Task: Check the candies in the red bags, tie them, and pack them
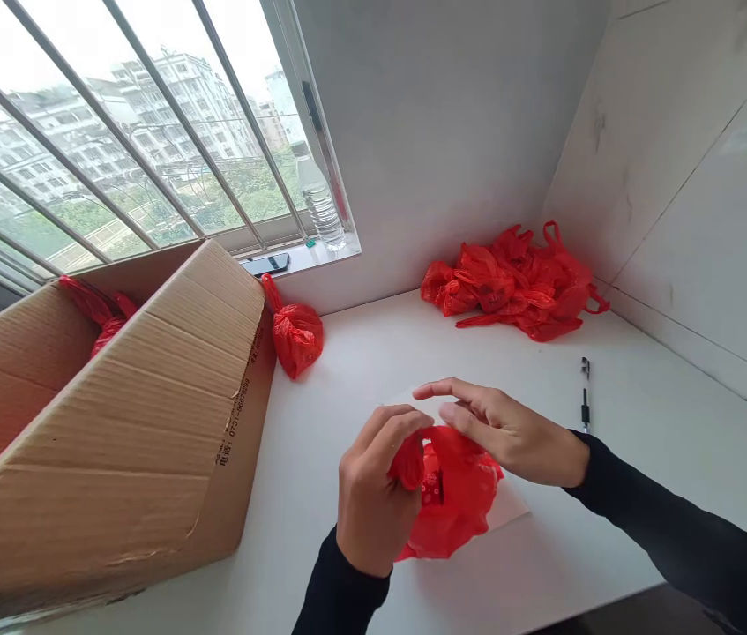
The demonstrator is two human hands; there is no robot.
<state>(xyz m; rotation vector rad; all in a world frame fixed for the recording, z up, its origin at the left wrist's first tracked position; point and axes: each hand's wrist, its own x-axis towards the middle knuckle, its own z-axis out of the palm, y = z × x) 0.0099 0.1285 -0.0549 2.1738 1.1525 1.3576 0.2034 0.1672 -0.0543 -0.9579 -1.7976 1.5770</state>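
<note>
A red plastic bag lies on the white counter in front of me, partly on a white sheet. My left hand is closed, with its fingers curled round a twisted part of the bag at the top left. My right hand rests on the bag's top, its fingers pressed on the plastic and the index finger stretched out to the left. Both sleeves are black.
A large open cardboard box with red bags inside stands at the left. A tied red bag lies beside it. A heap of red bags sits in the far corner. A pen lies at right. A phone and a bottle stand on the sill.
</note>
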